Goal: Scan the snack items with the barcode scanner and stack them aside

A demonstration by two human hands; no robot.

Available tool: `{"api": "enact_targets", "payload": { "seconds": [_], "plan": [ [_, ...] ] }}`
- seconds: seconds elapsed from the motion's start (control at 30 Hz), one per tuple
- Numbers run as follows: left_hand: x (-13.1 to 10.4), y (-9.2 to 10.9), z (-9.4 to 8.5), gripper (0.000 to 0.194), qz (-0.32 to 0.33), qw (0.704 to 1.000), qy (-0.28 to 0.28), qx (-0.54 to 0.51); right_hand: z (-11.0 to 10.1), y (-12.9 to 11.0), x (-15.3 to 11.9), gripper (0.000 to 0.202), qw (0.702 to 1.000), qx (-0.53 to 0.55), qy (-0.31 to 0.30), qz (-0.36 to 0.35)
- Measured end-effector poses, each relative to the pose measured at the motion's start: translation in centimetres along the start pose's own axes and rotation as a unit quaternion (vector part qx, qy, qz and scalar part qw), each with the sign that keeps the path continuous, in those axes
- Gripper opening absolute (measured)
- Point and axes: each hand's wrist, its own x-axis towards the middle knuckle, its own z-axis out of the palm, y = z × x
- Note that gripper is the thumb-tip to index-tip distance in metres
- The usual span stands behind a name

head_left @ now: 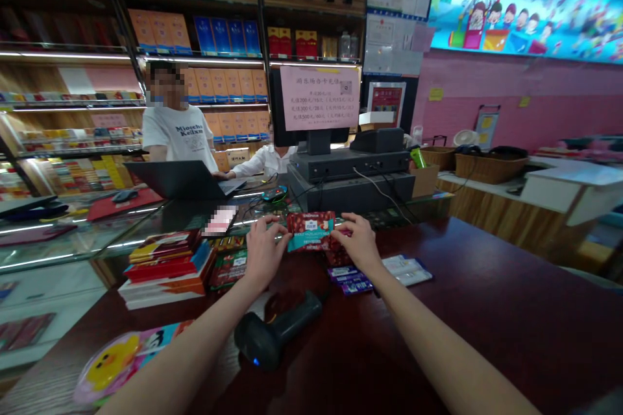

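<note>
Between my two hands a red and teal hazelnut chocolate packet (pixel 311 231) is held up above the dark table. My left hand (pixel 263 249) pinches its left end, and my right hand (pixel 357 243) grips the right end. Below the packet, closer to me, a black barcode scanner (pixel 277 331) lies on its side with a small blue light. Purple-wrapped bars (pixel 348 279) and a pale packet (pixel 406 270) lie by my right hand. Left of my left hand are green-and-red packets (pixel 228 269), partly hidden by it.
A stack of boxes and packets (pixel 168 266) stands at the left, with a duck-faced package (pixel 114 363) in front. Beyond the table are a glass counter (pixel 121 240), a laptop (pixel 180 179) and a cash register (pixel 350 188). Two people are behind the counter; one wears a white T-shirt (pixel 178 136).
</note>
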Motion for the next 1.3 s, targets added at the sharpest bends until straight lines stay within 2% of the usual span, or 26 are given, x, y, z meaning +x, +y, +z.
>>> {"api": "enact_targets", "payload": {
  "seconds": [0.1,0.2,0.3,0.47,0.53,0.73,0.93,1.1,1.2,1.3],
  "plan": [
    [-1.2,-1.9,-1.5,0.009,-0.005,1.000,0.023,0.009,1.8,-1.3,-0.9,0.005,1.000,0.028,-0.006,-0.008],
    [-2.7,-3.5,-3.0,0.009,-0.024,0.999,0.021,0.019,3.7,-2.5,-1.9,0.006,0.998,0.062,-0.011,-0.025],
    [-4.4,-4.6,-4.5,0.007,-0.028,0.998,0.028,0.045,5.2,-3.7,-3.1,0.009,0.995,0.090,-0.020,-0.047],
    [-7.0,-5.7,-6.1,0.005,-0.009,0.993,0.080,0.090,6.7,-5.2,-5.0,0.009,0.993,0.095,-0.009,-0.070],
    [-7.8,-6.3,-6.3,0.005,-0.013,0.991,0.088,0.095,7.1,-5.5,-5.5,0.009,0.991,0.102,-0.021,-0.088],
    [-8.6,-7.5,-6.4,0.006,-0.022,0.995,0.053,0.082,7.5,-6.0,-6.5,0.010,0.987,0.118,-0.054,-0.098],
    [-8.7,-7.2,-6.2,0.005,-0.021,0.995,0.057,0.084,7.2,-6.5,-6.7,0.014,0.987,0.098,-0.056,-0.118],
    [-8.7,-6.8,-6.2,0.011,-0.040,0.995,0.064,0.066,7.2,-6.8,-6.9,0.012,0.987,0.136,-0.046,-0.076],
    [-8.8,-6.5,-6.3,0.007,-0.033,0.997,0.044,0.051,7.1,-6.9,-6.9,0.009,0.986,0.141,-0.041,-0.083],
    [-8.8,-6.5,-6.2,0.013,-0.054,0.998,0.027,0.006,7.0,-6.8,-6.9,0.013,0.986,0.132,-0.042,-0.091]
  ]
}}
